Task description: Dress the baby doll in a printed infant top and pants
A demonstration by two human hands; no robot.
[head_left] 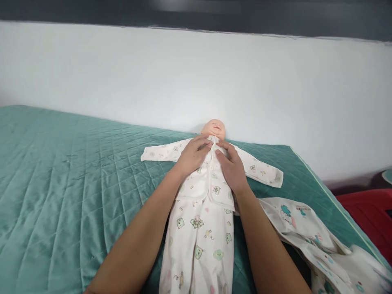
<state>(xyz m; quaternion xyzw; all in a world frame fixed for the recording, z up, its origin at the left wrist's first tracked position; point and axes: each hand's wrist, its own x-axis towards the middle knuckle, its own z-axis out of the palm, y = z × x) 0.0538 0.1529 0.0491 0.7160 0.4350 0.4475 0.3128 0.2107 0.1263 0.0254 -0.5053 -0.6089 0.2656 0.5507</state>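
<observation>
A baby doll (pixel 215 128) lies on its back, its head toward the wall, dressed in a white baby jacket (pixel 214 190) with a small animal print. White baby pants (pixel 199 249) in the same print cover its legs. At the upper chest, just below the collar, my left hand (pixel 196 153) has its fingers closed on one side of the jacket's front opening. My right hand (pixel 232 163) grips the other side, thumb and fingers close to the left fingertips. A button shows lower on the front. Both sleeves stretch outward; the doll's hands are hidden.
A green quilted bedspread (pixel 76 192) lies under the doll. To the right is a crumpled white printed garment (pixel 309 228). A red plastic object (pixel 367 212) stands beyond the bed's right edge. The white wall (pixel 183 77) rises behind the doll's head.
</observation>
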